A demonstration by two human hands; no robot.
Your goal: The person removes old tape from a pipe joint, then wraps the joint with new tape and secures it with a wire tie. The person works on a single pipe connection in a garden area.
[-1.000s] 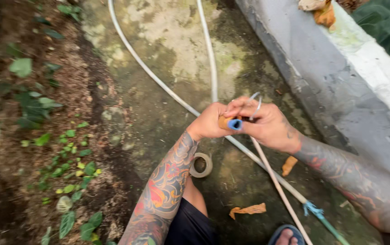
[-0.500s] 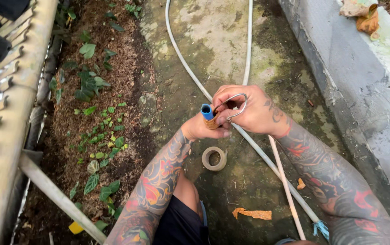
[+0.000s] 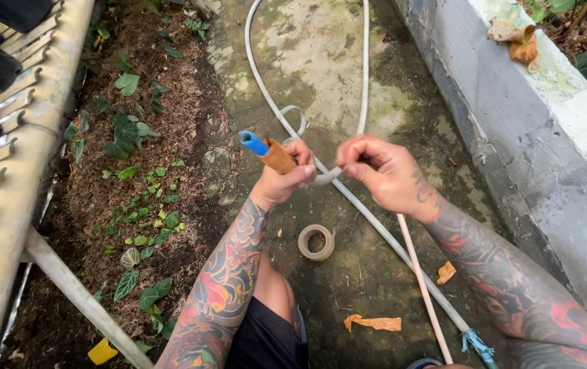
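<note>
My left hand [image 3: 281,183] is closed around the end of a blue pipe [image 3: 253,143], whose tip sticks out up and to the left of my fist, with a wrap of brown tape [image 3: 278,157] just above my thumb. My right hand [image 3: 382,174] sits just to the right of it, fingers curled shut, pinching what looks like a thin white strip or hose loop [image 3: 293,113] that runs between the two hands; I cannot tell exactly which.

I judge I am midway through binding the pipe end. The next move would call for keeping the pipe steady in my left fist while my right draws the strip taut around the taped part.

Below my hands, on the mossy concrete floor [image 3: 321,61], lies a roll of tape [image 3: 316,242], a pale ring lying flat. Torn brown scraps [image 3: 374,322] lie further toward me. A white hose [image 3: 259,68] curves away beyond my left hand. No printed packages show; only a small yellow tag [image 3: 102,352] near my left elbow, in the soil.
</note>
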